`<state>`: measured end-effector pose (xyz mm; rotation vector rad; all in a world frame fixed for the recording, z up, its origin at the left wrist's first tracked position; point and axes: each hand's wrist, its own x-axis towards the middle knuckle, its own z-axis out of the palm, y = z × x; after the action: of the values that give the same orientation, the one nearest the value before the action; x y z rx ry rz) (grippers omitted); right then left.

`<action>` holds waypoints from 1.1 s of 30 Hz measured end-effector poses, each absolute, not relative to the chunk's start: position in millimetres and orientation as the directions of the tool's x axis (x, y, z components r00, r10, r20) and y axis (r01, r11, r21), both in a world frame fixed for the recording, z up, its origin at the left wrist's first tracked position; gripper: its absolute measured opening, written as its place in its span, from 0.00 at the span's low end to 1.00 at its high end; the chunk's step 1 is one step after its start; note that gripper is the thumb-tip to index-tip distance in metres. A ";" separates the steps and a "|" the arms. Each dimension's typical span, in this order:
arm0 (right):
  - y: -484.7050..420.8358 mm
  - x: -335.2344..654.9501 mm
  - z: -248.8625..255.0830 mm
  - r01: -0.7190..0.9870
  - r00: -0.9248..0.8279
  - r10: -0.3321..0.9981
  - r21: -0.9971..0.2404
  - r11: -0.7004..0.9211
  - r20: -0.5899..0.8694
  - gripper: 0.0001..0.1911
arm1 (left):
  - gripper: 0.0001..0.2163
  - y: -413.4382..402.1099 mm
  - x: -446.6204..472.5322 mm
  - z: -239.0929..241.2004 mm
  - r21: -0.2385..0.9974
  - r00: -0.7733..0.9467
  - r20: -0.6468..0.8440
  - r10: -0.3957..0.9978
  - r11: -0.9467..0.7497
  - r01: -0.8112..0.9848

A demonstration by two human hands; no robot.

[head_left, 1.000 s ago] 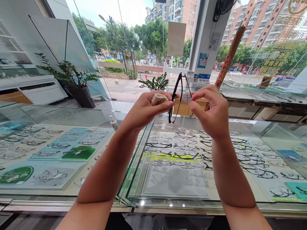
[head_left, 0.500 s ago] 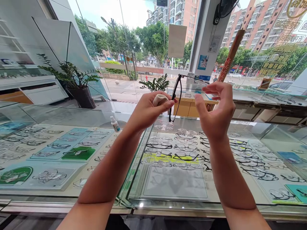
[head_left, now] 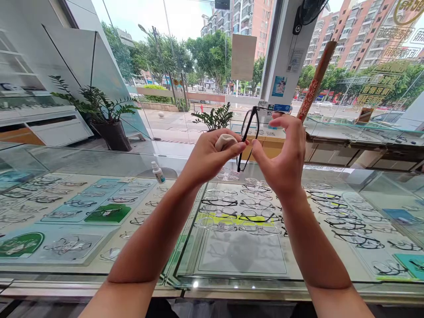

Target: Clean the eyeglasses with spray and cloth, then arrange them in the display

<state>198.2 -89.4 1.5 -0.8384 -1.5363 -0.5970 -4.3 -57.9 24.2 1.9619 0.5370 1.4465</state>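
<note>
I hold a pair of black-framed glasses (head_left: 249, 128) up in front of me, above a glass display counter (head_left: 185, 282). My left hand (head_left: 212, 154) is closed, pinching the frame near its lower edge with a small beige cloth (head_left: 224, 140) tucked in the fingers. My right hand (head_left: 281, 154) curls round the right side of the glasses, forefinger at the top of the frame and thumb by the lens.
Under the counter glass lie several rows of spectacle frames (head_left: 258, 207) on coloured mats. A small spray bottle (head_left: 158, 172) stands on the counter to the left. Two potted plants (head_left: 99, 110) stand by the shop window, a street beyond.
My right hand let go and opened half a second ago, then came back onto the glasses. The frame has turned so a lens faces me more.
</note>
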 end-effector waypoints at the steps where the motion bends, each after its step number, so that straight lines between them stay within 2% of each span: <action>1: -89.9 197.6 1.6 0.805 -0.017 0.158 -0.080 0.588 0.987 0.21 | 0.18 -58.1 -4.0 23.9 0.694 0.312 0.692 0.651 -0.719 -0.040; 7: -95.0 191.4 2.3 0.844 0.011 0.133 -0.081 0.531 0.991 0.21 | 0.16 -59.6 -1.5 22.0 0.694 0.268 0.700 0.662 -0.719 -0.038; 13: -89.9 194.2 1.3 0.859 0.007 0.110 -0.063 0.509 0.994 0.29 | 0.15 -57.8 -2.5 22.2 0.670 0.186 0.738 0.649 -0.738 -0.081; 16: -87.1 197.1 0.3 0.854 0.012 0.184 -0.106 0.509 0.983 0.31 | 0.17 -55.2 -4.3 22.7 0.652 0.143 0.758 0.637 -0.746 -0.132; 22: -84.5 200.8 -3.2 0.828 0.014 0.334 -0.198 0.524 0.942 0.27 | 0.21 -49.2 -4.3 22.1 0.598 0.042 0.796 0.604 -0.774 -0.207; 25: -86.3 201.0 -1.5 0.792 -0.011 0.356 -0.209 0.573 0.934 0.23 | 0.21 -48.9 -6.1 22.3 0.612 0.075 0.788 0.611 -0.766 -0.198; 28: -92.3 197.5 1.1 0.686 -0.083 0.381 -0.225 0.692 0.921 0.20 | 0.18 -51.9 -9.2 22.6 0.634 0.140 0.774 0.618 -0.754 -0.174; 33: -99.1 185.5 -0.4 0.534 -0.187 0.446 -0.290 0.794 0.875 0.23 | 0.14 -60.5 -12.4 23.4 0.602 0.213 0.792 0.571 -0.790 -0.120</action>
<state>185.5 -99.1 -0.4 -0.7527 -1.8198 -0.0945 -12.4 -60.5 23.4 1.9397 0.4167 1.6255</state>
